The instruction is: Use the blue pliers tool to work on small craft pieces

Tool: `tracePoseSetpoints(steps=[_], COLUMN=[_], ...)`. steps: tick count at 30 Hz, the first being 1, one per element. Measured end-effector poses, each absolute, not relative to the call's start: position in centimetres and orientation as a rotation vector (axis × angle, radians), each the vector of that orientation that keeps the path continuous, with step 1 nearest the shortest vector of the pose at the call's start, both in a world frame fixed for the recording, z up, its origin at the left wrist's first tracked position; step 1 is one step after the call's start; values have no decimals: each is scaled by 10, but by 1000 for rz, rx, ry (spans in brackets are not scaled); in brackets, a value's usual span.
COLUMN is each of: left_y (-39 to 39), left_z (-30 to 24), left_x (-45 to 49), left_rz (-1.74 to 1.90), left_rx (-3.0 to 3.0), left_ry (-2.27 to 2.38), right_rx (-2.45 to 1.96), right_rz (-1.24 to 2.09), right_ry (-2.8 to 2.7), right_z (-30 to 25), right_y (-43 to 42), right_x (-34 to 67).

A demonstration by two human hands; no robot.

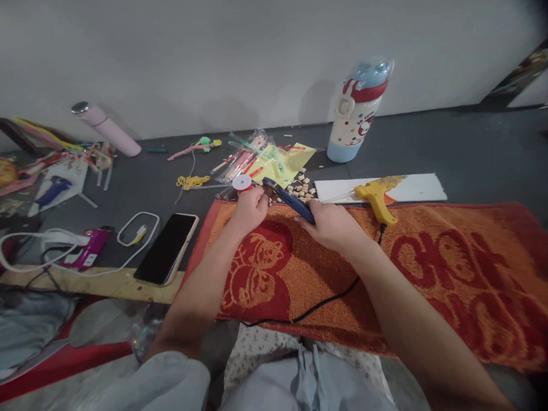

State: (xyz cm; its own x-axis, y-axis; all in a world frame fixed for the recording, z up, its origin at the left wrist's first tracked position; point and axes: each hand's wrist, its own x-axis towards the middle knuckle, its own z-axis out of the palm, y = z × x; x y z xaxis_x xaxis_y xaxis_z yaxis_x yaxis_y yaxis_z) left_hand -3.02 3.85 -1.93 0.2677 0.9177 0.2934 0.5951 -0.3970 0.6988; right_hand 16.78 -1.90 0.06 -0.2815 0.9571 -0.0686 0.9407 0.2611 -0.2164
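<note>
Across the dark desk (454,148) in front of you lies the orange-and-red towel (325,268); work over its flat part, as it should make a soft, steady base. On it, a black cord (325,305) passes beneath your right forearm, so best keep that elbow from dragging it. The yellow glue gun (377,197) rests partly on the white board, its nozzle aimed left, toward your right hand (331,222); mind it, as it may be hot.

That right hand is wrapped around the handle end of the blue tool (295,204). Your left hand (249,208) has its fingers curled and drawn in at the tool's head; whether they pinch anything, I cannot tell. Keep those fingertips clear of the head before you squeeze, and press slowly.

The tool sits between your two hands, above the towel's far edge. Its long axis slants from your right hand up and leftward, the head pointing left and away from you. The spool (242,182) stands just beyond your left hand; small wooden pieces (302,186) lie loose past the tool, so avoid brushing them.
</note>
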Motion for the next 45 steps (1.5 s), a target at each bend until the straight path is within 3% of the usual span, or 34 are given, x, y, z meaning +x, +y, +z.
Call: tracePoseSetpoints(steps=[7, 13, 45], left_y=[36, 29, 25], left_z=[-17, -19, -18], left_x=[-29, -19, -21], left_rz=[870, 1012, 1184], left_rx=[2171, 2095, 2197], left_ry=[1509, 1570, 1490], right_rx=[-1836, -1888, -1765], right_rz=[369, 417, 471], right_ry=[-2410, -2331, -2327], right_z=[-2, 4, 4], right_y=[-19, -23, -25], right_x=[166, 159, 160])
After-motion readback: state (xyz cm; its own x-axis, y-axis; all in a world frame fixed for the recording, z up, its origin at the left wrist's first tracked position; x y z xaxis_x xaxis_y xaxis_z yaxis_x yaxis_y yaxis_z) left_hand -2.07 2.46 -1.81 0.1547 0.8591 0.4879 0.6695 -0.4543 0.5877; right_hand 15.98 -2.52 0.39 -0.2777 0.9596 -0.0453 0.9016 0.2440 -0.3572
